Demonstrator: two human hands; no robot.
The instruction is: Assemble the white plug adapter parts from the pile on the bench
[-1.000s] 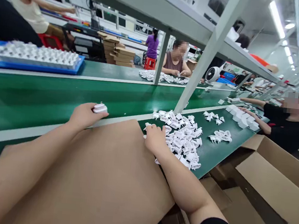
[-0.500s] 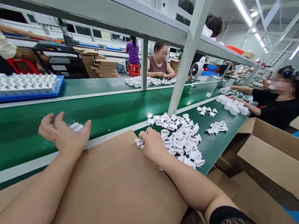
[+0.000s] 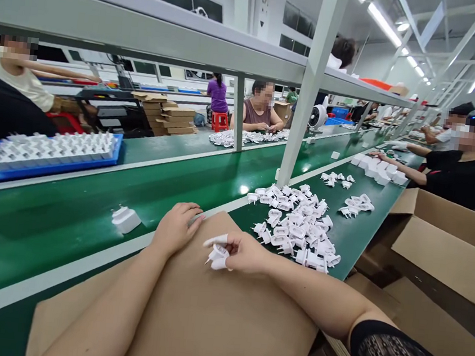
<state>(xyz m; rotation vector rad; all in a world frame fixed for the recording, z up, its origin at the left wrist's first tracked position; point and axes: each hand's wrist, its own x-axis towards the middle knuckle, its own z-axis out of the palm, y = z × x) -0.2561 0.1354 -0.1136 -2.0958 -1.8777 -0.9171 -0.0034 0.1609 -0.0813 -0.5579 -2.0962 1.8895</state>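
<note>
The right hand [image 3: 243, 253] is closed on a white two-pin plug housing [image 3: 217, 255] just above a brown cardboard sheet [image 3: 223, 318]; the left hand [image 3: 176, 229] lies open on that sheet's edge. A heap of matching housings [image 3: 296, 226] sits on the green counter [image 3: 356, 241] just right of the sheet, and a single housing [image 3: 125, 219] lies on the conveyor belt [image 3: 46, 220] left of the hands.

Factory floor, production line. Long green conveyor belt [image 3: 86, 241] crossing view, steel-framed shelf [image 3: 151, 27] above. White plug housings [image 3: 295, 229] heaped at 12 o'clock, more in blue tray [image 3: 51, 168] at 9 o'clock. Seated worker [image 3: 462, 173] at 2 o'clock. Stacked flat cartons [image 3: 175, 120] at 11 o'clock, open cardboard box [image 3: 439, 239] at 3 o'clock, strip lights [image 3: 385, 23] overhead at 1 o'clock.
</note>
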